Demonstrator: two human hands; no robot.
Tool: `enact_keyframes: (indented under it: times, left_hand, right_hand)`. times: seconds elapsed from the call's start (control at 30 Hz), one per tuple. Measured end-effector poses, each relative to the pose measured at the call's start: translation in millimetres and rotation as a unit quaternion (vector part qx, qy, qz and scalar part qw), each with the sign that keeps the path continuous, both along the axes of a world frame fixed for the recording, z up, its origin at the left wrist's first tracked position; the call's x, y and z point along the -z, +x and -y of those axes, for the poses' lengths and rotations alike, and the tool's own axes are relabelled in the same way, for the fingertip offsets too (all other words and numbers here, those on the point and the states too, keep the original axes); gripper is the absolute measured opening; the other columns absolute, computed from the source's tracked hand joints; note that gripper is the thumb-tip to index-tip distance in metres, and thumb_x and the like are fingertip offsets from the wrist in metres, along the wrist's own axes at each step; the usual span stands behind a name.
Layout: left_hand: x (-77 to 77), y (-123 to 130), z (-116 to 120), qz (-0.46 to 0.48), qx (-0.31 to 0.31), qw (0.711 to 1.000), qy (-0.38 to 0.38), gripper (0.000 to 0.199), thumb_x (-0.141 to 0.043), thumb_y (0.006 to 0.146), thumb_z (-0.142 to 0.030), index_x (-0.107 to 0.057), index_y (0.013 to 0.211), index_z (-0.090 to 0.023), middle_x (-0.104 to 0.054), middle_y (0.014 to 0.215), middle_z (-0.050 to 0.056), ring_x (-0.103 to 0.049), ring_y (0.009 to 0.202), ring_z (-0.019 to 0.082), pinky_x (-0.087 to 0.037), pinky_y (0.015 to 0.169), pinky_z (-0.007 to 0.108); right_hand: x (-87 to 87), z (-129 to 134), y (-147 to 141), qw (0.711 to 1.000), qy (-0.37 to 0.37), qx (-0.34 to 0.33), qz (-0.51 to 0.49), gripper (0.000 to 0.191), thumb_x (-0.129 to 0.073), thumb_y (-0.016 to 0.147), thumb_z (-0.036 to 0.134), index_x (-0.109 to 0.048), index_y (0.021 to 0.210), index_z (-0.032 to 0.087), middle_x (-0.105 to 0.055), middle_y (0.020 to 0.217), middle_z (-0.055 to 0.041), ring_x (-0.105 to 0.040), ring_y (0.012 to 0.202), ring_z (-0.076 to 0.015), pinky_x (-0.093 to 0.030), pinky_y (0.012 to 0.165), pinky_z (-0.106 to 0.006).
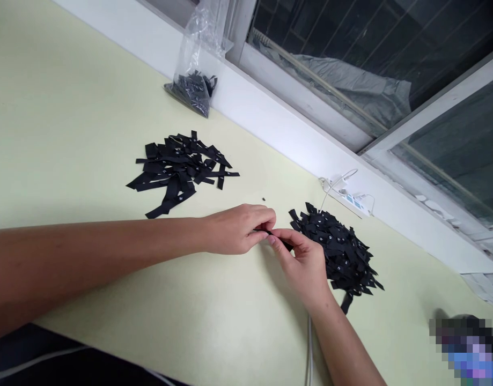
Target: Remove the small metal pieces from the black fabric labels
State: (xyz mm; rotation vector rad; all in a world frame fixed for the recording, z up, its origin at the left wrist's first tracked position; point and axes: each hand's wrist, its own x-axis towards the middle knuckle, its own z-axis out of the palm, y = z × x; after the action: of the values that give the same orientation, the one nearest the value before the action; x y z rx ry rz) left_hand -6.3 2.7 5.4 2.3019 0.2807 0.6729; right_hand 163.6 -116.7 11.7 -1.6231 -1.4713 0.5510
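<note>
Both hands pinch one black label – a clear bag holds more labels.

Left hand and right hand fingertip-to-fingertip, seemingly pinching.

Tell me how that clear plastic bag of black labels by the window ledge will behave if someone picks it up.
The plastic bag will probably be floppy: its thin film is crumpled and sags against the ledge. It is likely light, being only partly filled with small black labels at the bottom. Those would probably shift when it is lifted, and the glossy film may be a bit slippery.
</note>
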Motion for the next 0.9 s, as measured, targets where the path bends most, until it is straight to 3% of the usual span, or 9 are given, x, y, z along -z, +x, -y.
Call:
enact_keyframes:
  times: [0.53,0.9]
  left_hand:
    - [-3.3,-1.2,-0.3,0.018,0.031,0.999,0.003,0.004,-0.05,0.096,-0.016,-0.051,0.093,-0.019,-0.06,0.09,0.003,-0.052,0.079,0.016,-0.04,0.071,0.03]
    - [-2.2,-1.2,0.7,0.02,0.01,1.0,-0.004,0.004,-0.051,0.093,-0.016,-0.052,0.09,-0.019,-0.061,0.088,0.003,-0.053,0.078,0.015,-0.041,0.069,0.029]
  right_hand:
    - [-1.5,2.2,-1.2,0.999,0.001,0.012,-0.046,0.016,-0.074,0.088,0.036,-0.08,0.097,0.023,-0.08,0.098,-0.0058,-0.072,0.085,-0.0207,-0.057,0.079,-0.035]
    - [-1.1,2.0,-3.9,0.996,0.0,-0.005,-0.094,0.017,-0.074,0.089,0.036,-0.079,0.099,0.023,-0.08,0.101,-0.0068,-0.074,0.091,-0.0224,-0.059,0.085,-0.038]
